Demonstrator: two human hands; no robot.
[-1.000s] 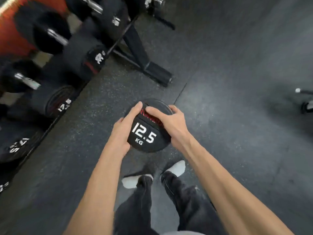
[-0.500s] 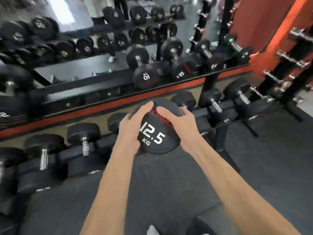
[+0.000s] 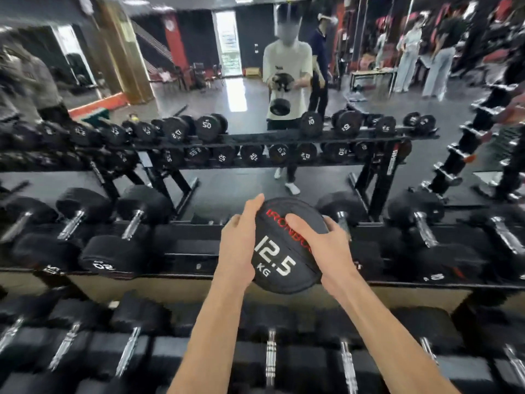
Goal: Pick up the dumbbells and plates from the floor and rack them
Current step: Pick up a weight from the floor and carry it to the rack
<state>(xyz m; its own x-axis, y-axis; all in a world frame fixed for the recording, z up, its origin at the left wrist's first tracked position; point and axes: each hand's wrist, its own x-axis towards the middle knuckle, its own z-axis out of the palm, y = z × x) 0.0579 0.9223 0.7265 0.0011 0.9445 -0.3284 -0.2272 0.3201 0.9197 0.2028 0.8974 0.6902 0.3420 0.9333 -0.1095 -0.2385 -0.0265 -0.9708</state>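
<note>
A black dumbbell (image 3: pixel 279 251) marked "12.5 KG" hangs end-on in front of me, its round head facing the camera. My left hand (image 3: pixel 237 245) grips the head's left rim and my right hand (image 3: pixel 321 245) wraps over its upper right side. It is held over a gap in the upper tier of the dumbbell rack (image 3: pixel 187 251). The handle and far head are hidden behind the near head.
Several black dumbbells fill the upper tier either side, such as one marked 20 (image 3: pixel 113 237), and a lower tier (image 3: pixel 270 356) runs below my arms. A wall mirror (image 3: pixel 241 95) behind the rack reflects me and other people. A plate tree (image 3: pixel 477 137) stands at right.
My view has swung from the floor up to the rack and mirror. Both hands have carried the dumbbell up from floor height to the upper tier, keeping the same hold.
</note>
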